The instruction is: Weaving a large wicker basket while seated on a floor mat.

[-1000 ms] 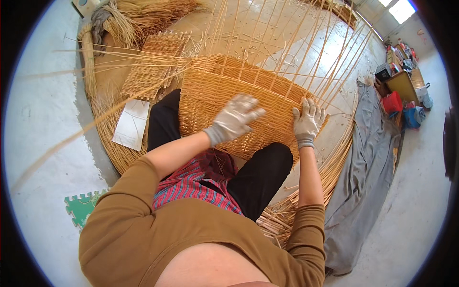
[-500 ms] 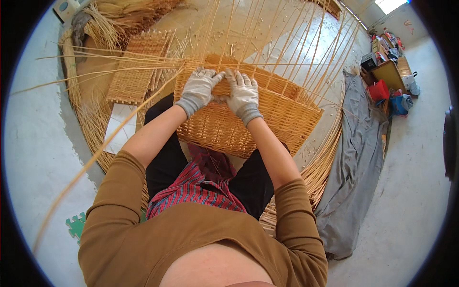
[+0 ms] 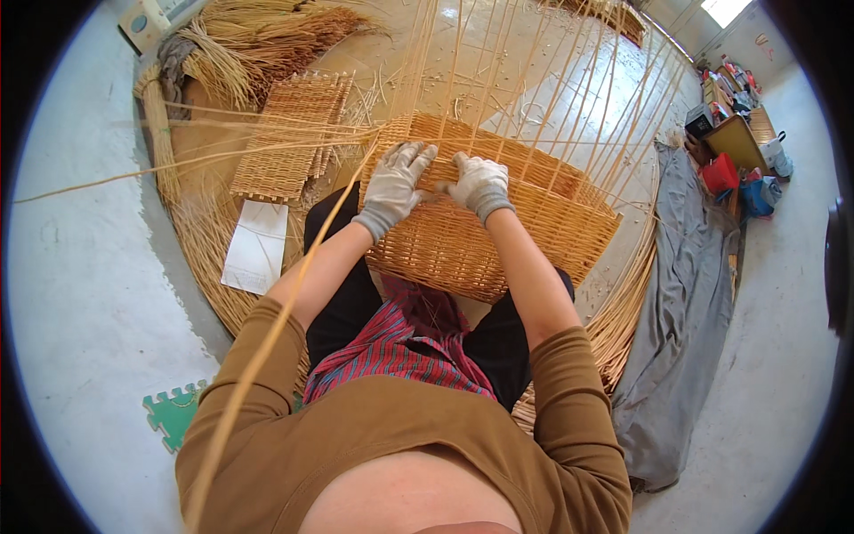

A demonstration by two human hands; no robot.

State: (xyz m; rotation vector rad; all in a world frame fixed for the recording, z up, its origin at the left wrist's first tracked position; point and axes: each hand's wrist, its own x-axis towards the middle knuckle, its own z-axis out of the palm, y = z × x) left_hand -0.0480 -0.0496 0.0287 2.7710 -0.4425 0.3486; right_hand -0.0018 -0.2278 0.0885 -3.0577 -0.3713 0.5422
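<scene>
Basket: a half-woven wicker basket point(image 3: 498, 222) lies on the person's lap, its woven wall facing up and its bare upright stakes point(image 3: 569, 98) fanning away toward the top of the view; their tips are cut off by the rim.
Left hand: the gloved left hand point(image 3: 396, 182) lies on the basket's upper left edge, fingers spread and nearly flat; the grip is open, and whether a strand runs under the palm cannot be told.
Right hand: the gloved right hand point(image 3: 480, 182) sits just beside the left on the same edge, fingers curled down onto the weave; what it pinches, if anything, is hidden under the glove.
Loose rod: a long rod point(image 3: 267, 356) runs from the lower left up past the left forearm toward the hands; its far end is lost among the stakes.
Lap: black trousers and a red striped cloth point(image 3: 400, 347) show below the basket, partly covered by it.
Floor, left: a flat woven panel point(image 3: 289, 133), a white sheet point(image 3: 258, 245), a bundle of rods point(image 3: 258, 40) and a green foam tile point(image 3: 173, 414), half hidden by the sleeve.
Floor, right: a grey cloth point(image 3: 685, 311); beyond it small coloured items point(image 3: 738, 151), too small to make out.
</scene>
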